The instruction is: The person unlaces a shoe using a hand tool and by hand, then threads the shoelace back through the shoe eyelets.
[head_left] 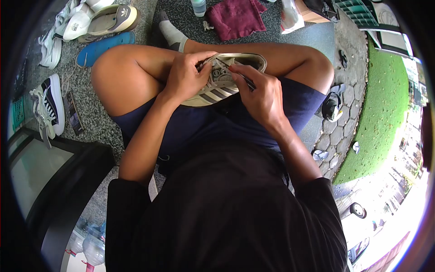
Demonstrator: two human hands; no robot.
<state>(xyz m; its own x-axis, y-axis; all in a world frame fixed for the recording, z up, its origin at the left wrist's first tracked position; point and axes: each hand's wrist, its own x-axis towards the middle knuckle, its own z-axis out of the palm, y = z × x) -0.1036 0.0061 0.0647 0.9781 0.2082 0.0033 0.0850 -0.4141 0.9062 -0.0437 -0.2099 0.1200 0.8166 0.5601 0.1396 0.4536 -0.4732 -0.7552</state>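
A pale sneaker (213, 96) with dark side stripes lies across my lap between my crossed legs, its opening to the right. My left hand (188, 76) is closed around the front part, thumb near the laces. Over the tongue and eyelets, my right hand (260, 89) is pinched shut at a light shoelace (223, 63). A thin dark strip shows under the right fingers; whether it belongs to the shoe I cannot tell. The left hand and the right fingers hide parts of the lacing.
Several shoes (102, 22) and a blue insole (105, 48) lie at upper left, with a dark sneaker (53, 104) below. Ahead are a maroon cloth (238, 18) and a bottle (198, 7). A black-framed object (68, 167) stands at left. Paving and grass lie right.
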